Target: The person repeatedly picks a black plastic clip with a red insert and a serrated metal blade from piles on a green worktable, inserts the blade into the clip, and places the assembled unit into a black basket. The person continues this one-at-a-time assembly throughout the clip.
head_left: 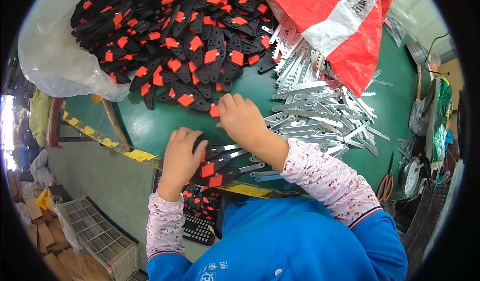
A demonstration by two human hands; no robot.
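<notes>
My right hand (241,118) is curled at the near edge of the pile. Its fingertips close on a black plastic handle with a red tab (215,111), partly hidden by the hand. Lower left, my left hand (181,157) bends its fingers and thumb around the end of a black handle (214,150), mostly covered by the hand. Beside it, at the table's front edge, lie several black handles with red tabs (207,169), fitted with silver metal strips (239,153) that point right.
A big heap of black handles (200,36) fills the back left beside a clear plastic bag (47,56). Notched metal strips (310,111) spill from a red and white sack (345,26). A hammer (114,118) lies at left, scissors (386,183) at right. A crate (97,233) stands below.
</notes>
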